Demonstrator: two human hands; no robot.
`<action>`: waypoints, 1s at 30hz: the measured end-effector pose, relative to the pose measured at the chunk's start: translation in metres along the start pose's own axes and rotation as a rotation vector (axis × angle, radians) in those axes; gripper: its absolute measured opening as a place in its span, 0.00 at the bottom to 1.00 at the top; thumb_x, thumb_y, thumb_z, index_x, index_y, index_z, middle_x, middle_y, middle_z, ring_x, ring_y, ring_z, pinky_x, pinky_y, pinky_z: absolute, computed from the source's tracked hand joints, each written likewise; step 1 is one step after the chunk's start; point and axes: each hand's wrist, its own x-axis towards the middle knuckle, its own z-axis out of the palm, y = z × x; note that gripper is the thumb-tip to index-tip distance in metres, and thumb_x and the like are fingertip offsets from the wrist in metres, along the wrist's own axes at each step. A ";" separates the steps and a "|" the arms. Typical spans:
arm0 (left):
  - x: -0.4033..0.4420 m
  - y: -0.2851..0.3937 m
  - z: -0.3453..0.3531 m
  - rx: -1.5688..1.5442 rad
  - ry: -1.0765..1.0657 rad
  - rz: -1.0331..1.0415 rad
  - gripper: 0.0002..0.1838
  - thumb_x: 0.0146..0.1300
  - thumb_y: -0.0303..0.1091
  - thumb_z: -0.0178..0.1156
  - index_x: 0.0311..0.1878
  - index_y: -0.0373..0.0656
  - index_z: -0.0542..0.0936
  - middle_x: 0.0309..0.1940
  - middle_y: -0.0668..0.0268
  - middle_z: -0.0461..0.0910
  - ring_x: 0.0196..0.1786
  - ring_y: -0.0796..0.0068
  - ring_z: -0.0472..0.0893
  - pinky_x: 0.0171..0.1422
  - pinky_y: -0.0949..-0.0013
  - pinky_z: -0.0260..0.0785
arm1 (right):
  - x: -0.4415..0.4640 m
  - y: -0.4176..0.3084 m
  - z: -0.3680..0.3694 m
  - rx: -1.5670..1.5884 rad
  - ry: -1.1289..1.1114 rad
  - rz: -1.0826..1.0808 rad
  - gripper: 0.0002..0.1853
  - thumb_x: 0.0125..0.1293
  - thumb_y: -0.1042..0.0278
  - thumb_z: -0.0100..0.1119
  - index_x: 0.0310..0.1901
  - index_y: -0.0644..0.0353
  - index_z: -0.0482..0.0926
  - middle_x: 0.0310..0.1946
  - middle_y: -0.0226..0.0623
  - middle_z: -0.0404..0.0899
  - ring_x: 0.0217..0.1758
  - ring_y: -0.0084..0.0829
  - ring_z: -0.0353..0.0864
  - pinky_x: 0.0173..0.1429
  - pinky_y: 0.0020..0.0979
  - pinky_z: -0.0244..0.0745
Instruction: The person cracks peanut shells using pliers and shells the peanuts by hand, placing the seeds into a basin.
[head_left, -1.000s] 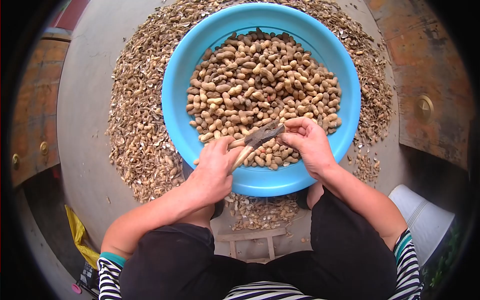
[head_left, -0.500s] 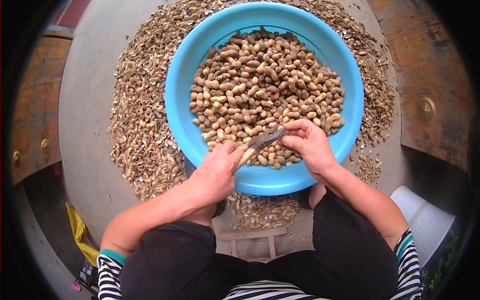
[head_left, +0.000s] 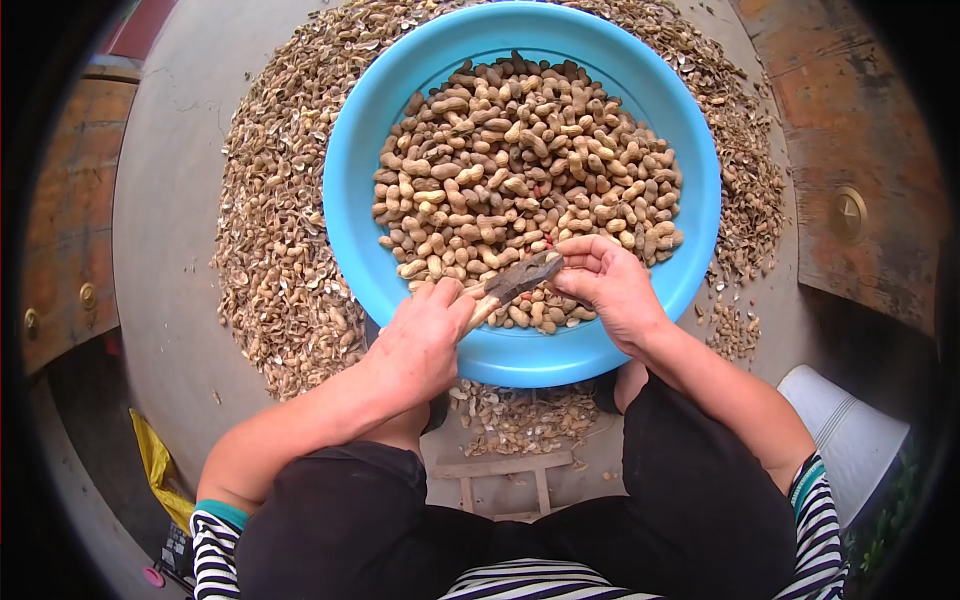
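Note:
My left hand (head_left: pixel 425 335) is wrapped round the pale handles of a wooden tong-like nutcracker (head_left: pixel 520 280), whose dark, worn-looking end points up and to the right. At that end my right hand (head_left: pixel 608 285) is closed in a pinch, with thumb and fingertips touching or nearly touching the jaws. A small pale bit of peanut (head_left: pixel 552 257) shows there, mostly hidden by the fingers. Both hands are over the near side of a large blue basin (head_left: pixel 350 215). Unshelled peanuts (head_left: pixel 520 160) fill its bottom, with a few red kernels among them.
Broken peanut shells (head_left: pixel 280 230) lie heaped on the floor around the basin. A wooden stool or frame (head_left: pixel 505 468) shows between my knees. At the right are a white bucket (head_left: pixel 845 440) and a brown wooden panel (head_left: pixel 850 130); a yellow bag (head_left: pixel 155 460) lies at the left.
The whole view has shifted slightly, so the basin sits a little further left. Both hands keep the same hold at the nutcracker, with only slight finger movement.

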 end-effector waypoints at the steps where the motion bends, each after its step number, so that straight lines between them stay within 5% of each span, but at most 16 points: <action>1: 0.000 0.000 0.000 0.010 0.001 0.002 0.22 0.52 0.15 0.50 0.53 0.35 0.75 0.42 0.53 0.71 0.47 0.51 0.72 0.52 0.58 0.67 | 0.000 0.000 0.000 0.000 0.000 -0.001 0.17 0.58 0.82 0.57 0.51 0.68 0.72 0.42 0.38 0.79 0.44 0.25 0.80 0.51 0.25 0.77; 13: -0.001 0.003 -0.002 0.045 0.074 0.031 0.22 0.53 0.17 0.52 0.54 0.35 0.75 0.53 0.50 0.70 0.56 0.50 0.69 0.60 0.57 0.64 | 0.001 0.001 -0.001 -0.010 0.003 -0.057 0.17 0.58 0.83 0.57 0.50 0.68 0.72 0.42 0.37 0.79 0.44 0.24 0.80 0.53 0.25 0.77; 30: -0.002 0.001 -0.002 0.062 0.132 0.072 0.22 0.51 0.16 0.52 0.53 0.35 0.75 0.52 0.50 0.70 0.56 0.49 0.70 0.60 0.55 0.64 | 0.003 0.004 -0.006 -0.071 0.022 -0.097 0.16 0.58 0.83 0.59 0.49 0.68 0.73 0.43 0.38 0.79 0.46 0.25 0.80 0.54 0.25 0.77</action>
